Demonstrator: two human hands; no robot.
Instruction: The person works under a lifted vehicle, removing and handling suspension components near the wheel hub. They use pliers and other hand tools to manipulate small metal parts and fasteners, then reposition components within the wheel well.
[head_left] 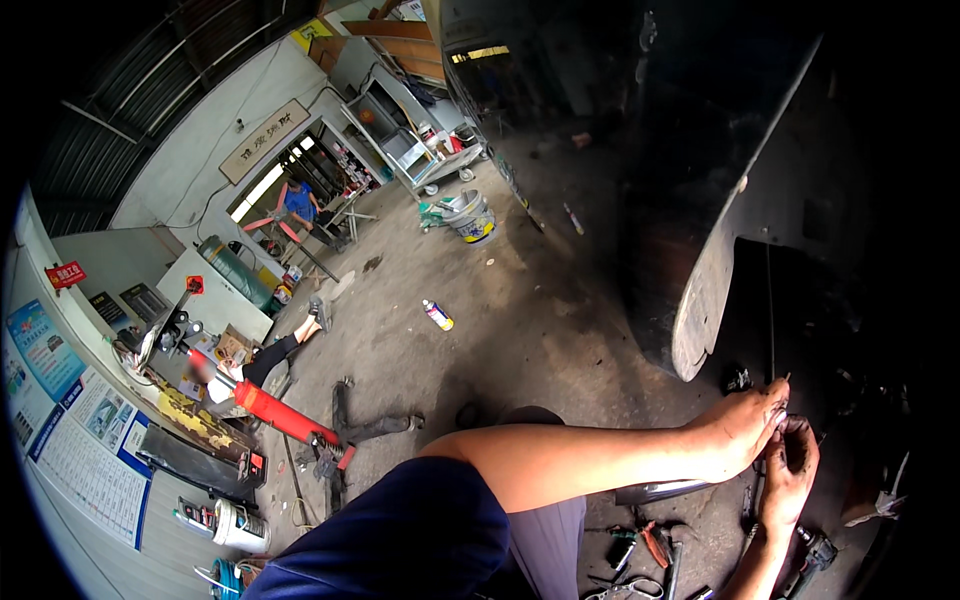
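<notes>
My left hand point(740, 428) reaches across to the right, its fingers closed at the lower end of a thin dark cable or rod point(770, 310). That line runs straight up to a large dark panel point(715, 270) with a pale, worn edge. Just below, my right hand point(790, 470) has thumb and forefinger pinched together against the left fingertips. Whatever small piece lies between the fingers is hidden. Both hands have dark smudges. Under my forearms several tools lie on the floor, among them pliers with red handles point(655, 545), scissors point(632, 590) and a dark power tool point(818, 552).
A spray can point(437, 314) stands on the concrete floor ahead. Farther off are a bucket point(470, 217) and a wheeled cart point(445, 168). To the left is a red jack-like cylinder point(285, 412) near a seated person point(270, 365). Another person in blue point(300, 203) is at the back.
</notes>
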